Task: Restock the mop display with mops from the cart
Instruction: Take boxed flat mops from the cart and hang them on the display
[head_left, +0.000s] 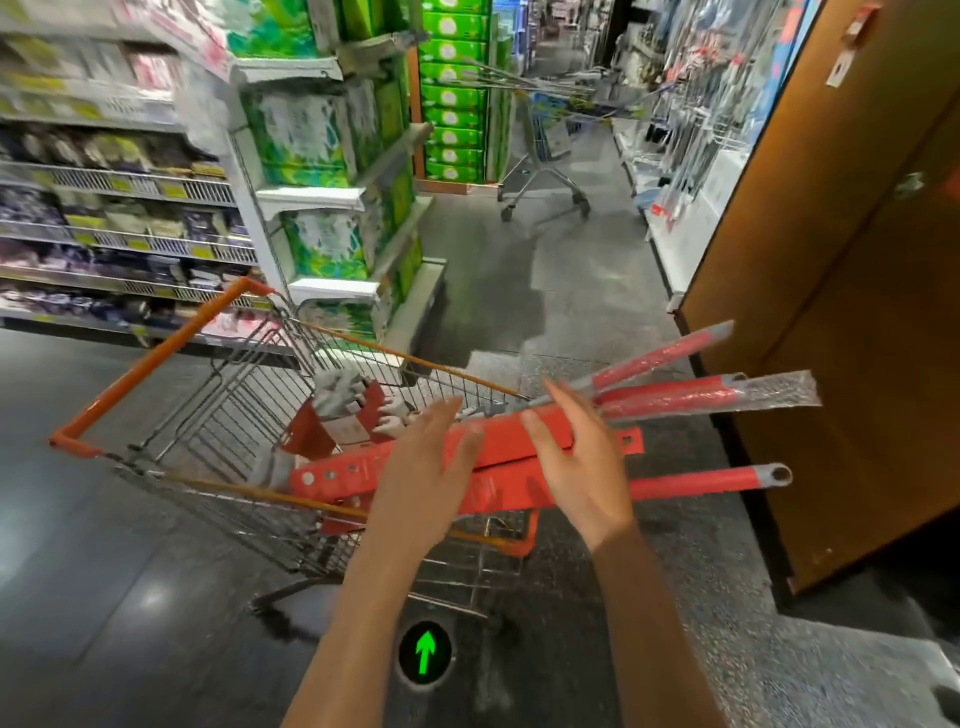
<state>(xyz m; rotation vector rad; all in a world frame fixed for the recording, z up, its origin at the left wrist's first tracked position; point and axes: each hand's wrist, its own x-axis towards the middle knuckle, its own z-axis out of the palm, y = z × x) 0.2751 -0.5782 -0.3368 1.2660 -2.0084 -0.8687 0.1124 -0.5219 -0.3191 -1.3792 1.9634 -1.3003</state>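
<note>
- The mops (670, 397) lie across the cart (218, 395), heads in its basket, red handles sticking out past its right rim.
- My left hand (426, 467) hovers over the red cardboard sleeve (415, 467), fingers straight, holding nothing.
- My right hand (576, 462) is nearer the handles, fingers spread and loose, thumb on the sleeve; no grip that I can see.
- The long axis runs left to right beneath both palms, so I judge the grab goes straight down.
</note>
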